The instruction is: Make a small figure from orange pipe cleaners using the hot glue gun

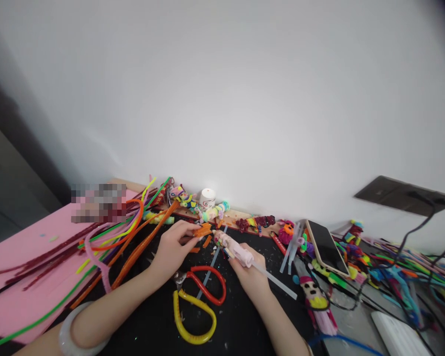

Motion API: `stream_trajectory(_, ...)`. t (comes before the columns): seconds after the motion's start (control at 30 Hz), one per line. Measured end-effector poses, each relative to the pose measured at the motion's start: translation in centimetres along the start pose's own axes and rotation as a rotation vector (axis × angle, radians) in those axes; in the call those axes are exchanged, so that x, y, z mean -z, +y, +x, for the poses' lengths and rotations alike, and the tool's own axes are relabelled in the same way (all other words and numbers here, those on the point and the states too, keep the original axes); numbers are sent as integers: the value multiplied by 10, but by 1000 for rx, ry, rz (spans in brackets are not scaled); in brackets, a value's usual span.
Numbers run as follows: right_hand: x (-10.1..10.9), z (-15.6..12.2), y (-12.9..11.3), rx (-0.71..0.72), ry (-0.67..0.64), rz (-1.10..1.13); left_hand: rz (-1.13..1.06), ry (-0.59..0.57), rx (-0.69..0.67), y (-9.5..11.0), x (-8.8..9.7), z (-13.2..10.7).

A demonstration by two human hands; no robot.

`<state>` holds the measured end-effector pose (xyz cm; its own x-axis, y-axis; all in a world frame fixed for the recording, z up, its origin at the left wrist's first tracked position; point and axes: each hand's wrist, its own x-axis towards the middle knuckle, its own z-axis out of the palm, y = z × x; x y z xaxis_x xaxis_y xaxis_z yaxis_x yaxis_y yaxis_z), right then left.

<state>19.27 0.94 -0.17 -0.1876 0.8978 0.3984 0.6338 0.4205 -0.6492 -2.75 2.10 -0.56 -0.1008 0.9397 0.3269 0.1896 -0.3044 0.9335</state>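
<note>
My left hand [176,247] pinches a short, fuzzy orange pipe cleaner piece [203,230] between thumb and fingers. Wrapped round a pale pink hot glue gun [239,251], my right hand [252,272] tilts its nozzle toward that piece, close beside it. A translucent glue stick [276,283] juts from the gun's rear. Below the hands, scissors [207,296] with one red and one yellow handle lie on the black mat [241,326]. Small orange scraps [206,241] rest under my left fingertips.
Long colored pipe cleaners [52,247] spread over the pink surface [11,296] at left. A paper cup [207,199] and several pipe cleaner dolls stand along the wall. At right are a phone [326,247], a bearded doll [316,301], a white device [398,333] and black cables [408,240].
</note>
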Motion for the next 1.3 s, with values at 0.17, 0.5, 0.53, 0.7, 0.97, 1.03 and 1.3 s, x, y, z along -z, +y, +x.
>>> stream_trajectory(0.17,-2,-4,-4,42,-47,66,69,-37,-50,4,-1,-1)
stream_trajectory(0.5,-4,-4,-8,84,-73,71,114,-65,-92,6,-1,-3)
stream_trajectory(0.53,-4,-4,-7,75,-72,66,115,-61,-90,6,-1,-3)
stream_trajectory(0.7,-3,-2,-1,44,-59,25,112,-48,-87,3,-1,-2)
stream_trajectory(0.97,2,1,6,-46,-37,-74,24,-16,-2,-3,-2,-1)
stream_trajectory(1.03,4,2,8,-91,-38,-111,-19,-5,44,-3,-1,0)
stream_trajectory(1.3,17,8,6,-106,-114,-351,-193,64,211,7,0,8)
